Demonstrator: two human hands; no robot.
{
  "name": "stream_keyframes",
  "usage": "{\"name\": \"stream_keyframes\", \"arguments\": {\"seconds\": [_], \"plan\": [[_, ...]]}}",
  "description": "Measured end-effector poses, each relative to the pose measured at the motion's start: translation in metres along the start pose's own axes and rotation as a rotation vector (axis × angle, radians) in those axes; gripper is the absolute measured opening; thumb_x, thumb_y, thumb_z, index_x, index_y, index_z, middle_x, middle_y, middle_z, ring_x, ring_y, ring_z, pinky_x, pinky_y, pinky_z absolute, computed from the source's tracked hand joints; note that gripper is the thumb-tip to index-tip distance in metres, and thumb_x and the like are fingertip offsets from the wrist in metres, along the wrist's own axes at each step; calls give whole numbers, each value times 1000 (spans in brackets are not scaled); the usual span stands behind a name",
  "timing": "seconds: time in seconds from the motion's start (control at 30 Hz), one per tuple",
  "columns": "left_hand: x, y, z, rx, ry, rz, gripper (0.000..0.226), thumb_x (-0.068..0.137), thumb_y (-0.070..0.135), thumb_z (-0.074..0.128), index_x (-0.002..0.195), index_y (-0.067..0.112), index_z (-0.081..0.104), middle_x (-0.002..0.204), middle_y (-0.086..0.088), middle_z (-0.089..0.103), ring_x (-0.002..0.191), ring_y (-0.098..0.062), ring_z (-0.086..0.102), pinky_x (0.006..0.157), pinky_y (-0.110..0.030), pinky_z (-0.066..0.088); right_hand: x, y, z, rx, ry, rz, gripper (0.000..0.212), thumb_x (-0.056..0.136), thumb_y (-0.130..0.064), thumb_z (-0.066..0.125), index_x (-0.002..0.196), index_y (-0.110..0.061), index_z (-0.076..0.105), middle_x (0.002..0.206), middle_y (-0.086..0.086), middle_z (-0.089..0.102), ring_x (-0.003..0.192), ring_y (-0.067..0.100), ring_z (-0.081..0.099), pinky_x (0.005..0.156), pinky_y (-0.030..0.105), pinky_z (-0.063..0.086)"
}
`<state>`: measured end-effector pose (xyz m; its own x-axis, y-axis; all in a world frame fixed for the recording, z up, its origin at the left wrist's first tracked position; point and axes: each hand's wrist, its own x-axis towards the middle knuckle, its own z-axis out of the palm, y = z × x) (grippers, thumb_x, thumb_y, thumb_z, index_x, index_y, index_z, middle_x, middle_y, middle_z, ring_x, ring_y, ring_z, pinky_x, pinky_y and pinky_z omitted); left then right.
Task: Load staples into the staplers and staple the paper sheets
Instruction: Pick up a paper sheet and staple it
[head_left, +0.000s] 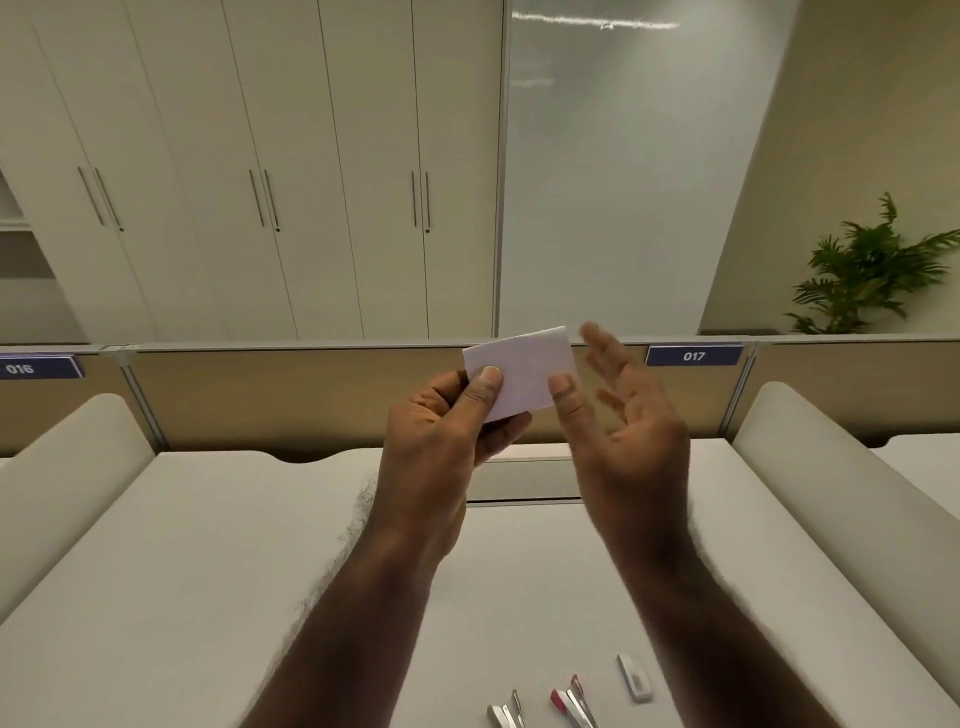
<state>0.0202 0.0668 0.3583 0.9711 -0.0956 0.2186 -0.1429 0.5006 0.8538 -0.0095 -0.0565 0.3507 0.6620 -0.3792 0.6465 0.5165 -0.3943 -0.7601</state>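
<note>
Fingers of our left hand (441, 431) pinch a small white paper stack (522, 374) above the desk (182, 545); right hand (618, 415) spread open, thumb touching its edge; staplers (571, 706) lie near us.

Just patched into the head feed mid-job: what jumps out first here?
A small white folded paper held up at centre frame, pinched in the left hand, with the right hand open beside it, thumb at its edge. Low on the white desk, near the bottom edge, lie opened metal staplers, one red-tipped, and a small white box.
</note>
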Motion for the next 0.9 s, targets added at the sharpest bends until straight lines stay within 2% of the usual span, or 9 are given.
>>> {"name": "stream_keyframes", "arguments": {"seconds": [0.07,0.1,0.17,0.23,0.37,0.5,0.6,0.77,0.9], "plan": [[1,2,-1,29,-22,-5,12,90,14,61,89,15,73,82,-5,76,80,-18,72,68,-27,61,12,-7,-5,246,-127,229,57,79,-39,66,131,-20,52,112,-1,69,103,10,67,80,24,57],[1,3,-1,43,-34,-6,12,89,14,62,87,16,73,82,-6,75,79,-19,73,67,-26,61,17,-8,-7,330,-184,316,52,75,-37,67,123,-20,57,104,1,71,97,15,70,74,26,59],[3,6,-2,63,-57,-1,9,86,17,65,86,16,73,83,-6,75,80,-20,73,67,-26,61,23,-8,-11,387,-252,395,38,70,-35,68,104,-18,68,95,4,75,88,20,72,70,30,60],[4,7,-3,84,-85,7,18,76,24,69,90,13,72,85,-6,75,84,-21,73,67,-26,60,25,-6,-13,404,-279,423,33,69,-33,69,97,-15,71,92,7,76,84,21,72,72,31,60],[5,8,-4,101,-137,-6,26,70,25,70,92,11,72,86,-6,75,83,-20,72,67,-26,59,26,-5,-15,430,-306,434,37,70,-30,70,100,-9,70,91,9,75,82,20,72,70,28,59],[6,7,-5,114,-159,-11,24,73,24,69,94,13,71,85,-4,76,83,-19,73,67,-26,59,26,-3,-16,402,-315,419,31,67,-31,69,93,-15,70,85,3,76,83,22,73,71,27,61],[6,6,-7,169,-173,3,27,70,28,69,95,17,71,84,-1,76,82,-19,73,68,-27,59,26,-5,-16,388,-343,407,32,68,-29,70,96,-14,70,89,6,76,84,23,74,73,30,61],[6,0,-8,259,-155,33,21,76,30,66,94,20,70,81,1,75,79,-20,72,62,-26,58,23,-5,-14,341,-344,342,31,69,-32,68,94,-15,71,84,0,76,81,19,73,70,22,59],[4,-6,-6,285,-118,34,27,80,31,65,102,14,68,90,-7,74,82,-22,72,62,-26,58,16,-3,-8,286,-290,288,25,70,-37,66,92,-25,69,87,-3,74,81,18,73,68,20,58]]}}
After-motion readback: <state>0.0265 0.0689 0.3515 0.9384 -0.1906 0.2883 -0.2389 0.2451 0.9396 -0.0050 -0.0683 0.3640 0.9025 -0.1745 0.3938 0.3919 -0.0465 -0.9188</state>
